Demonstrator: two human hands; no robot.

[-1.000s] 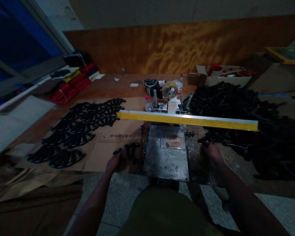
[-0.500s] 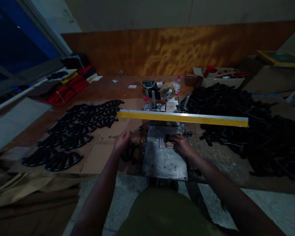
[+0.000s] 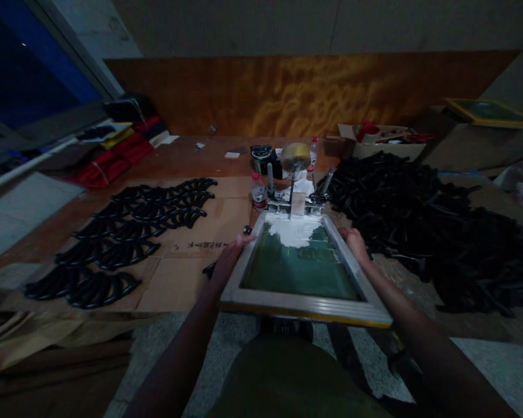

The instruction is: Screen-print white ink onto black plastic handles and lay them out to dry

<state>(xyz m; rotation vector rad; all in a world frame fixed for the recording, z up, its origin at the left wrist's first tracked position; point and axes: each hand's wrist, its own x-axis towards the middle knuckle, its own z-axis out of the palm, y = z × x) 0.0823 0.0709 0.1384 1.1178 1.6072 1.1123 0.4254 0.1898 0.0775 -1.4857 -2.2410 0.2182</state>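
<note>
Head view over a dim workshop tabletop.

Centre: screen-printing frame, pale rails around green mesh, lying low over the work station and reaching past the near tabletop edge. Fastened at its far rail to metal hinge clamps, so free to pivot only there. White ink pooled at the far end of the mesh, against the clamps and clear of the open green area.

Left hand on the left rail, right hand on the right rail, both towards the far corners. Each grip closed over its rail, fingers across the top; thumbs lost in the gloom. Held symmetrically, probably to keep the frame level and square on its hinge.

Left of the frame: flattened cardboard carrying black curved pieces in ordered rows rather than piled, perhaps to keep their upper faces untouched.

Right of the frame: loose heap of black pieces, near the right forearm.

Behind the clamps: tape roll and small red-capped bottle, close by yet outside the frame's swing.

Background: red cloth bundles far left, open cardboard box and second screen frame far right, plywood panel along the wall.
</note>
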